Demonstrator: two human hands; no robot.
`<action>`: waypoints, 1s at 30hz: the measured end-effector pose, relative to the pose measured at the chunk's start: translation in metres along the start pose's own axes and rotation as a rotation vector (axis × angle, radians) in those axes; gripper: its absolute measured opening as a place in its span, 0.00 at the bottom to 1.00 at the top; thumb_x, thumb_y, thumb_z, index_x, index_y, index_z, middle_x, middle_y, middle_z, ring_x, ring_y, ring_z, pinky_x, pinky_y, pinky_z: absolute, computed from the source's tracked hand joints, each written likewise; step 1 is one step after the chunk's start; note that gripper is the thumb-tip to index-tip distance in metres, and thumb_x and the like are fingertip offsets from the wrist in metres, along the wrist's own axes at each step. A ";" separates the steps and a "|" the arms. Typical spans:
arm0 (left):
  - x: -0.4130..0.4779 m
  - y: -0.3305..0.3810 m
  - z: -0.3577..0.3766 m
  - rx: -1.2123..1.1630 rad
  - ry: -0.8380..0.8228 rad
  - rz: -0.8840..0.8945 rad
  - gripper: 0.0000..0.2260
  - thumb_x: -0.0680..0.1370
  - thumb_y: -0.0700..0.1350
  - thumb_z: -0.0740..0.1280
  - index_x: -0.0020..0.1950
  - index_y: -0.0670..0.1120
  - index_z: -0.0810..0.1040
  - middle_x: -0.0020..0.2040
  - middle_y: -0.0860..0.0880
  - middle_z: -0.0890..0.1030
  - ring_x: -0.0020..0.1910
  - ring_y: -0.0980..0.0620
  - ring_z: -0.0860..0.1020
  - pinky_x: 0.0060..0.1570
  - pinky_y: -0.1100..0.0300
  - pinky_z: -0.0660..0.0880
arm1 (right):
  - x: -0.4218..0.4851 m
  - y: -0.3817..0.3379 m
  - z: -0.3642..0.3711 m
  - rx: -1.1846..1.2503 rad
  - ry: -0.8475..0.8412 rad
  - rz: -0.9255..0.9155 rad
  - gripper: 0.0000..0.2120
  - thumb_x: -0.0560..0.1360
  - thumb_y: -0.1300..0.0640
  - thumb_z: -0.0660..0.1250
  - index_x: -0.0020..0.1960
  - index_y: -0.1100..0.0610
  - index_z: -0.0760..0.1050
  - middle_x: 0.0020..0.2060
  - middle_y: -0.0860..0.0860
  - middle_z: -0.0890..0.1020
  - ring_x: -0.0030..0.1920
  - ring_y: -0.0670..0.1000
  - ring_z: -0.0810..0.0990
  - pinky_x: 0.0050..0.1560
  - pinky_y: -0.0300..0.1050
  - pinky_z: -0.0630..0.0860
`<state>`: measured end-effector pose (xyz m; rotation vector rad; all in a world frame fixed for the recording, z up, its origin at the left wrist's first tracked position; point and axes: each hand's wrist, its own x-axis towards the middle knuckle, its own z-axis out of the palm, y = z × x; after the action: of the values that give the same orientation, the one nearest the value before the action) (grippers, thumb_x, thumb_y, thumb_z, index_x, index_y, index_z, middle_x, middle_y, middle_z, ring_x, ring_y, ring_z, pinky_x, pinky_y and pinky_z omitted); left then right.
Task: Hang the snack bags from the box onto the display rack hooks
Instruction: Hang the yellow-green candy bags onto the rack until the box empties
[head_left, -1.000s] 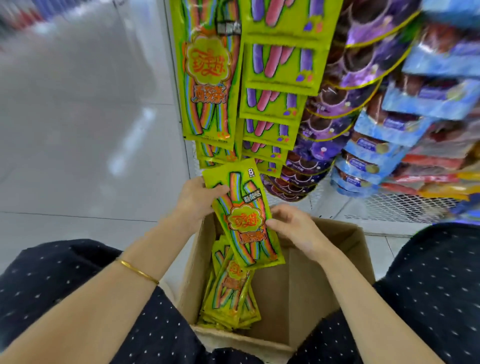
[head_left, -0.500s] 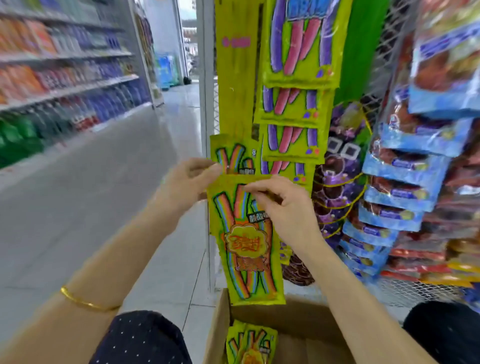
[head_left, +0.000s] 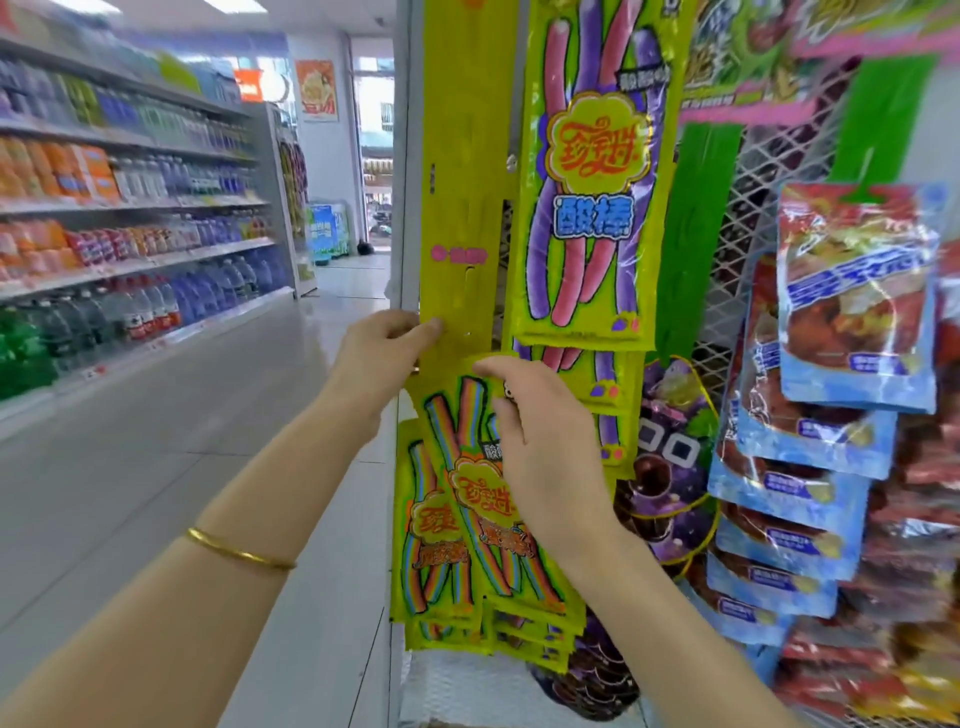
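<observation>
The right hand sits just below the middle of the view, fingers curled over the top edge of a rainbow snack bag and pinching it there. The bag hangs down from that grip toward 6 o'clock, tilted slightly, with its top meeting the bottom end of the yellow hanging strip. The left hand, at 10 o'clock from the right hand, pinches the strip's lower left edge between thumb and curled fingers. A gold bangle circles the left forearm.

Behind the held bag and at its 7 o'clock hangs another rainbow bag, and more of the same kind overlap in a stack at 6 o'clock. At 12 o'clock from the right hand hang purple-and-pink sour stick bags, one overlapping the next down the strip. Purple grape gummy bags hang at 3 o'clock from the right hand. Farther toward 3 o'clock come blue snack bags, layered down the white wire mesh rack. Shelves of bottled drinks line the aisle at 9 o'clock of the view.
</observation>
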<state>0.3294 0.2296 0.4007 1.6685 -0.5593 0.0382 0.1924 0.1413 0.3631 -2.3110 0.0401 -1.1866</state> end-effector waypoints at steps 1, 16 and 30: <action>-0.001 0.002 -0.002 -0.067 -0.025 -0.055 0.08 0.76 0.48 0.67 0.48 0.44 0.79 0.44 0.44 0.80 0.40 0.50 0.77 0.45 0.55 0.75 | 0.002 -0.001 0.003 -0.015 0.022 0.003 0.19 0.76 0.69 0.59 0.65 0.55 0.72 0.57 0.51 0.77 0.58 0.49 0.74 0.57 0.40 0.70; -0.024 0.002 -0.011 -0.242 -0.143 -0.118 0.16 0.76 0.50 0.67 0.55 0.38 0.79 0.47 0.42 0.84 0.42 0.46 0.82 0.50 0.49 0.78 | 0.020 -0.010 0.021 -0.072 0.034 0.079 0.24 0.76 0.71 0.58 0.70 0.54 0.66 0.61 0.51 0.72 0.59 0.51 0.73 0.56 0.42 0.70; -0.021 0.005 -0.013 -0.285 -0.162 -0.143 0.10 0.76 0.49 0.67 0.49 0.42 0.80 0.43 0.44 0.85 0.37 0.50 0.83 0.43 0.55 0.79 | 0.021 -0.013 0.026 -0.190 0.055 0.056 0.26 0.76 0.70 0.59 0.72 0.55 0.64 0.56 0.53 0.71 0.46 0.52 0.76 0.43 0.44 0.76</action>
<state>0.3130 0.2482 0.4011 1.4357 -0.5384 -0.2711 0.2223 0.1584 0.3722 -2.4218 0.2450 -1.2658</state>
